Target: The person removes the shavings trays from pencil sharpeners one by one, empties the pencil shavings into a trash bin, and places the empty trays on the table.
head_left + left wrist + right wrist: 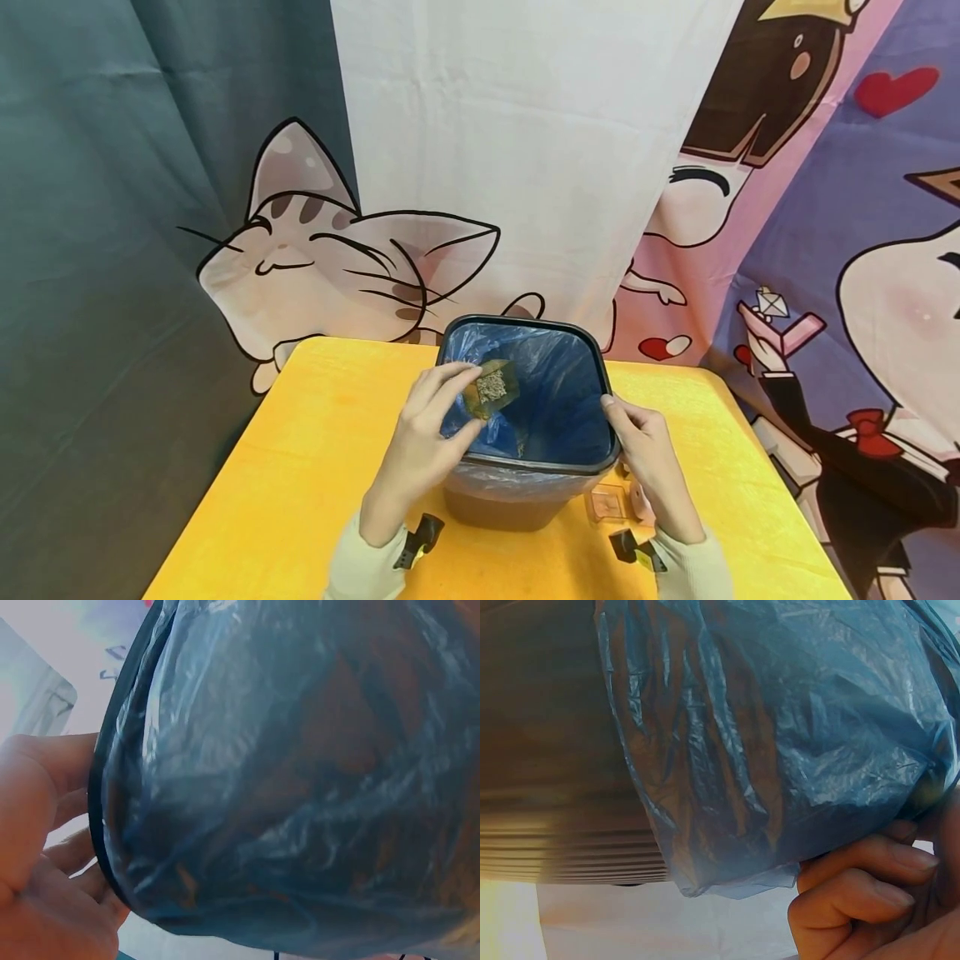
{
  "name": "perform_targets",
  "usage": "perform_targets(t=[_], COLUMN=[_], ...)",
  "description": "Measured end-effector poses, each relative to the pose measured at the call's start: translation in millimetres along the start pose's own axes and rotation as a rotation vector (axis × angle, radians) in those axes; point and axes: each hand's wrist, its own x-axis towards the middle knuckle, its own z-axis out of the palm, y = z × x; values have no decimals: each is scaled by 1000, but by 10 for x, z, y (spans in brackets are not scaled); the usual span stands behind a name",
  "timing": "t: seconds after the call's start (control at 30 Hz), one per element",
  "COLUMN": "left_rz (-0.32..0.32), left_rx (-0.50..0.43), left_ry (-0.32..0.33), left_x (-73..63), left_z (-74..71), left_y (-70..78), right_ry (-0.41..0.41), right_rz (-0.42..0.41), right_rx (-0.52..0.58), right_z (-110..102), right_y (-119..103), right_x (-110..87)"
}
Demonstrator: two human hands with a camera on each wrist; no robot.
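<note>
A dark-rimmed waste bin (510,512) stands on the table, lined with a thin blue plastic bag (566,392) folded over its rim. Over the bin's opening, on the left, my left hand (427,425) pinches a small translucent yellow square container (507,385) by its edge. Greyish grainy bits (492,386) show in it. My right hand (647,442) grips the bin's right rim, thumb on top; the right wrist view shows its curled fingers (855,900) beneath the rim. In the left wrist view the bag (285,795) and rim hide the container and part of the hand.
A yellow cloth covers the table (300,475). Just right of the bin lie a small clear orange square container (606,503) and a pink object (642,502), partly covered by my right hand. Curtains with cartoon prints (525,150) hang close behind the table.
</note>
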Motion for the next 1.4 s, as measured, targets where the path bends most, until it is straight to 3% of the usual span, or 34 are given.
perform_targets(t=[0.23,0.5,0.8,1.07,1.4], left_rz=[97,160,213,309,371], left_rx=[92,138,140,224,278], left_ry=[-56,-75,-41,-19,-5], left_x=[23,20,7,16,22], left_z=[59,110,146,170,181], left_y=[44,28,16,33,86], right_ry=[-4,-1,2,-1,10], right_rz=[0,0,20,14,-2], right_rx=[-15,9,14,11,3], right_z=[-7,-9,1,-1,4], right_y=[-1,1,4,-5,-10], right_x=[2,-15,-19,-17,-14])
